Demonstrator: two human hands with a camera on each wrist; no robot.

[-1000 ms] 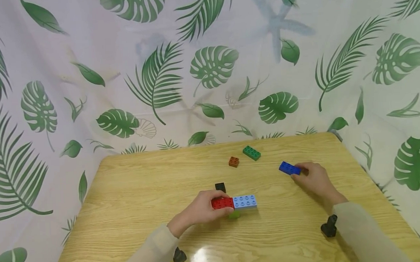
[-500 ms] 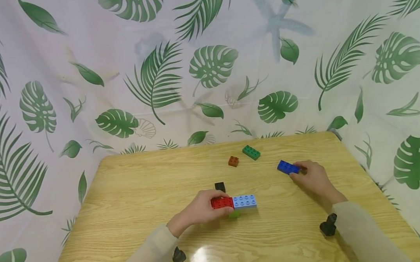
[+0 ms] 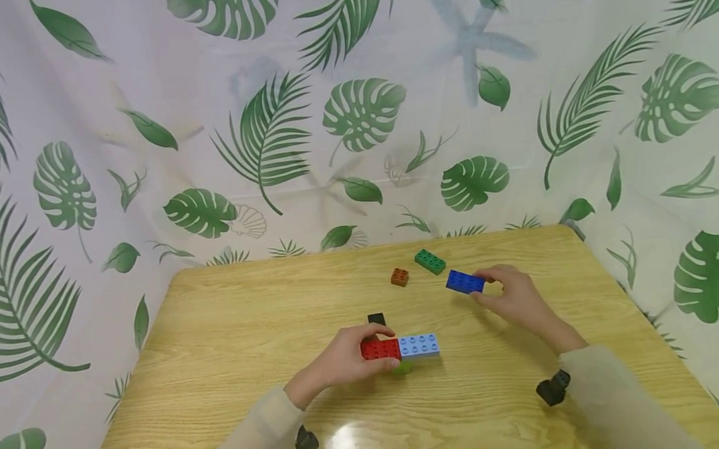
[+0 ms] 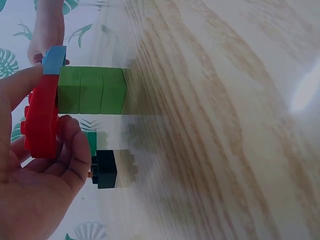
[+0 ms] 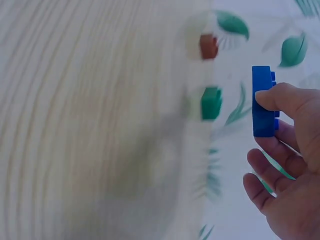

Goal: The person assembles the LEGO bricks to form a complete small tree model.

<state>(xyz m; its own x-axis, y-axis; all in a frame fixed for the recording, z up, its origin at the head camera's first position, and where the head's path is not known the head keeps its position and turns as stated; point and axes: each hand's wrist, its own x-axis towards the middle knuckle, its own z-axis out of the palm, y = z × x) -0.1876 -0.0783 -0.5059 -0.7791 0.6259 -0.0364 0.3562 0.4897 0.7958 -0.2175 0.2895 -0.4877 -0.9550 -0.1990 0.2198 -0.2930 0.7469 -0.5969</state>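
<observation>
At the middle of the table, a red brick [image 3: 380,349] and a light blue brick [image 3: 419,345] lie end to end on top of a stack of green bricks [image 4: 91,90]. My left hand [image 3: 354,356] grips the red brick, its thumb on one side and fingers curled on the other. To the right, my right hand [image 3: 515,299] pinches a dark blue brick [image 3: 465,281] between thumb and fingers. In the right wrist view this blue brick [image 5: 263,101] appears held off the table, its studs facing the palm side.
Behind the left hand stands a black brick [image 3: 376,319]. Farther back on the wooden table [image 3: 248,303] are a small brown brick [image 3: 400,277] and a dark green brick [image 3: 430,261]. A leaf-patterned cloth [image 3: 308,153] hangs along the table's back and sides.
My right hand has moved left with the dark blue brick, bringing it nearer the dark green one. The left hand stays on the red brick.
</observation>
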